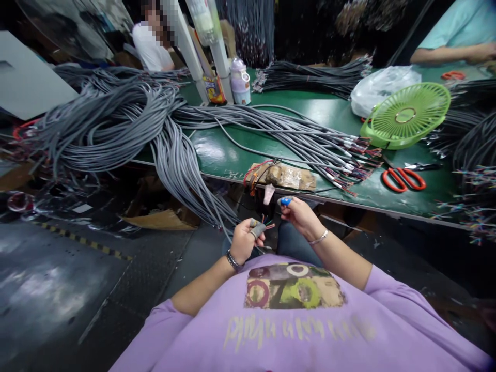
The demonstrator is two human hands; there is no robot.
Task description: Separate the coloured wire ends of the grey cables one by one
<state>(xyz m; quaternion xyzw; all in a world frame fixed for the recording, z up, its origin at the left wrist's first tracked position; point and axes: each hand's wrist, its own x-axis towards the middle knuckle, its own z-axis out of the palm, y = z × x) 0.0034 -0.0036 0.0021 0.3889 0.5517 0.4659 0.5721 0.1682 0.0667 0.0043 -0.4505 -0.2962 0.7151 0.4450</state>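
My left hand (245,242), with covers on its finger and thumb, is closed round the end of a grey cable. Thin coloured wires (267,223) fan out past its fingertips. To the right, my right hand (301,216) is held in a pinch, with a blue cover on one fingertip; whether anything is between the fingers I cannot make out. Just beyond both hands, a taped wooden block (290,176) with red and black leads sits at the table edge. A pale, pointed piece (268,194) hangs from its front.
Grey cables (116,124) lie heaped on the green table (321,111) and spill over its edge at left. Orange-handled scissors (403,179), a green fan (406,116), a plastic bag (382,88) and a bottle (241,82) stand about. Two people are at work opposite.
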